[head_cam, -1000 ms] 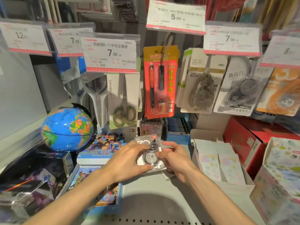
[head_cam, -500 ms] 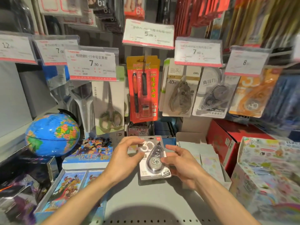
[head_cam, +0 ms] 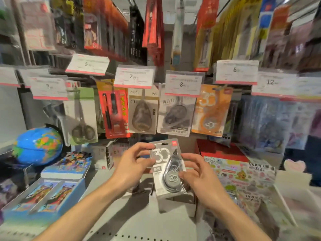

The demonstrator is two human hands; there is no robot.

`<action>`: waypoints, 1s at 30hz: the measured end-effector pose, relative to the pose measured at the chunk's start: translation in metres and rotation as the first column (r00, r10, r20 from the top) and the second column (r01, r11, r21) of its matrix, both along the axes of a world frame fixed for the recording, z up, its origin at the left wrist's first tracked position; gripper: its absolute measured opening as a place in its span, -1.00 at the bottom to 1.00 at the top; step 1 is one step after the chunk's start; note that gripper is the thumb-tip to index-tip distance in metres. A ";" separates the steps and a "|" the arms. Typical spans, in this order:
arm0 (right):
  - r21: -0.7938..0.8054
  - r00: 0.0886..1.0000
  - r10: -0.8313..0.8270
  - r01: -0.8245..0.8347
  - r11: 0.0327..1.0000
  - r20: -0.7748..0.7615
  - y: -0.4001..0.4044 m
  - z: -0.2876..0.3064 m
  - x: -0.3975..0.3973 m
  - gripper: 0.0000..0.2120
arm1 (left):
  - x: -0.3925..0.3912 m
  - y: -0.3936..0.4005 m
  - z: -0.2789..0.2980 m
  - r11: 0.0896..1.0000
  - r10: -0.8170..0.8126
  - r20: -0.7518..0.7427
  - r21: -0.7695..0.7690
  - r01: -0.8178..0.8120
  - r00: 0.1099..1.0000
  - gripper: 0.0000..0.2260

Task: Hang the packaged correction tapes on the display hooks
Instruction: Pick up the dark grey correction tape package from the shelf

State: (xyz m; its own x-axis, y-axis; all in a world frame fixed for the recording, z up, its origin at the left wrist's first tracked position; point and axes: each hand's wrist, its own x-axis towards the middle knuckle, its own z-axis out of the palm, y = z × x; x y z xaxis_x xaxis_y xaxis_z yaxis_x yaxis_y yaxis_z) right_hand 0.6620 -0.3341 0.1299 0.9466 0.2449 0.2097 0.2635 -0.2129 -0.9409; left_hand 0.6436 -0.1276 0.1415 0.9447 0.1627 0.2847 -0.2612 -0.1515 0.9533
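Holding the grey correction tape pack (head_cam: 167, 169) upright between both hands, I pinch its top left corner with my left hand (head_cam: 133, 164) while my right hand (head_cam: 198, 174) grips its right edge. It hangs above the shelf (head_cam: 132, 216), below the hanging orange tape pack (head_cam: 212, 111) and the 8 price tag (head_cam: 183, 83).

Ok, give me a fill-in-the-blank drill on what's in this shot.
1. The grey correction tape pack is held by ____ hands.
2. The big number printed on that pack is ____.
3. The globe sits to the person's ____.
4. The orange pack hangs under the price tag reading ____.

Missing words: both; 30; left; 8
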 end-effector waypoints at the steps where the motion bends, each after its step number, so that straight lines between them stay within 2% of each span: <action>1: -0.010 0.999 -0.008 0.008 1.000 0.037 -0.008 0.003 -0.002 -0.62 | -0.001 -0.010 0.006 1.000 -0.007 0.016 -0.009 0.007 1.000 -0.74; 3: -0.068 0.993 -0.028 0.036 0.997 0.110 -0.022 0.007 -0.007 -0.59 | -0.001 -0.028 0.017 1.000 -0.013 0.052 -0.009 0.013 0.999 -0.74; 7: -0.117 0.977 -0.049 0.074 0.990 0.205 -0.041 0.010 -0.015 -0.21 | 0.003 -0.058 0.035 0.999 -0.038 0.108 0.012 0.036 0.993 -0.76; 9: -0.129 0.957 -0.071 0.111 0.985 0.281 -0.046 0.011 -0.013 -0.13 | 0.007 -0.067 0.042 0.999 -0.053 0.123 0.014 0.051 0.991 -0.76; 15: -0.183 0.898 -0.098 0.193 0.964 0.429 -0.058 0.032 -0.009 -0.17 | 0.011 -0.068 0.063 0.997 -0.065 0.193 0.047 0.057 0.979 -0.78; 18: -0.195 0.872 -0.122 0.239 0.951 0.474 -0.065 0.044 -0.005 -0.17 | 0.014 -0.056 0.076 1.000 -0.005 0.211 0.000 0.005 0.977 -0.82; 21: -0.213 0.846 -0.132 0.276 0.937 0.517 -0.071 0.052 0.000 -0.16 | 0.020 -0.044 0.091 0.997 0.039 0.212 -0.078 -0.023 0.976 -0.77; 30: -0.253 0.767 -0.086 0.312 0.916 0.636 -0.067 0.061 0.012 -0.17 | 0.004 -0.040 0.111 0.992 -0.063 0.385 -0.076 0.099 0.921 -0.77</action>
